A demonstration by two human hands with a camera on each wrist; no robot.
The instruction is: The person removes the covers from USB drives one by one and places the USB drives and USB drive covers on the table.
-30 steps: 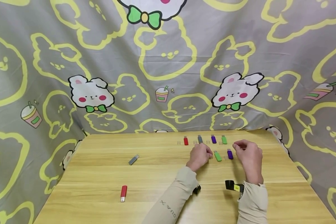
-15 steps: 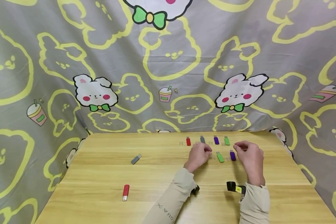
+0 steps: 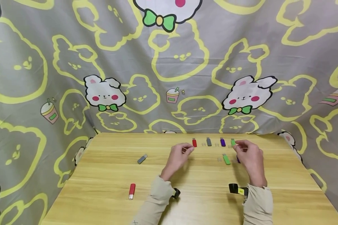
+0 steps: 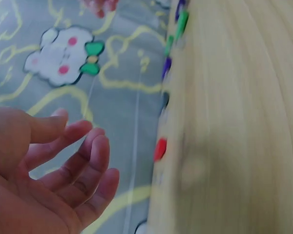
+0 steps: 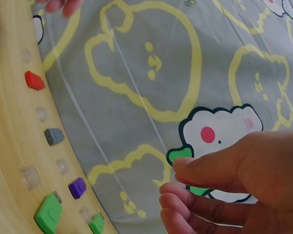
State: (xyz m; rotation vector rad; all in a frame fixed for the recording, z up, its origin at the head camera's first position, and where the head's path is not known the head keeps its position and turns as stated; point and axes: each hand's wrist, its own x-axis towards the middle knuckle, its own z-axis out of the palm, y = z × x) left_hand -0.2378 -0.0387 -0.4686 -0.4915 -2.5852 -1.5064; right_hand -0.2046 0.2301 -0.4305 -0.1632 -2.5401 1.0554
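Observation:
My left hand [image 3: 178, 157] hovers over the table just left of a red USB stick [image 3: 194, 143]; its fingers are loosely bent with nothing between them in the left wrist view. A grey USB stick [image 3: 209, 142], a purple one [image 3: 222, 142] and a green one [image 3: 233, 142] continue that back row. My right hand [image 3: 251, 157] floats above the right end, thumb and fingertips close together but holding nothing. It partly covers a second purple USB stick [image 3: 238, 160], beside which lies another green USB stick [image 3: 226, 159]. Small clear caps [image 5: 30, 176] lie beside the sticks.
On the left of the wooden table [image 3: 107, 175] lie another grey USB stick [image 3: 142, 159] and another red USB stick [image 3: 132, 191], well apart. A grey curtain [image 3: 146, 103] with rabbit drawings hangs right behind the table's back edge.
My left hand has drawn away leftward from the rows, uncovering the grey USB stick. Relative to the sticks, my right hand has shifted slightly left, over the front purple one. The head view has turned left.

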